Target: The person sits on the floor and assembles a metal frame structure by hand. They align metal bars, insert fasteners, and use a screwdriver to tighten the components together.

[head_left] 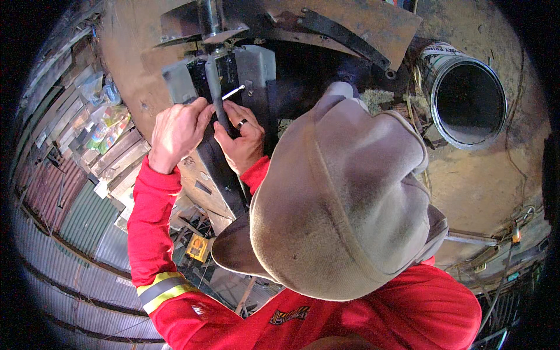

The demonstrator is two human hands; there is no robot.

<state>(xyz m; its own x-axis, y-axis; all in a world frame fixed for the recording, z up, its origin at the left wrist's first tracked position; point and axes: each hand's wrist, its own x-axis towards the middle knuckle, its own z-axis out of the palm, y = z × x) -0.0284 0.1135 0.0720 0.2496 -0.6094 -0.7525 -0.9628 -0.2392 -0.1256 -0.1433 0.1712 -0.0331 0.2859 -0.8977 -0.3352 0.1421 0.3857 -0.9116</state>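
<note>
My left hand (181, 131) is closed, its fingertips pinched beside a dark, narrow bar (213, 81). What it grips is hidden. My right hand (242, 143) wears a dark ring and closes around the lower end of that bar, thumb on the left. A thin bright metal rod (234, 92) with a rounded tip sticks out between the hands, past the bar; which hand holds it I cannot tell. Behind the fingers stands a dark upright steel bracket (254, 67) with flared grey plates. A tan cloth cap (338, 198) covers the middle and hides most of my right arm.
An open round can (471, 105) with a dark inside stands at the upper right. A curved dark metal strip (344, 38) lies near a rusty plate (391, 29). At lower left are a yellow boxy object (198, 248), wood scraps (122, 157) and corrugated sheets (87, 227).
</note>
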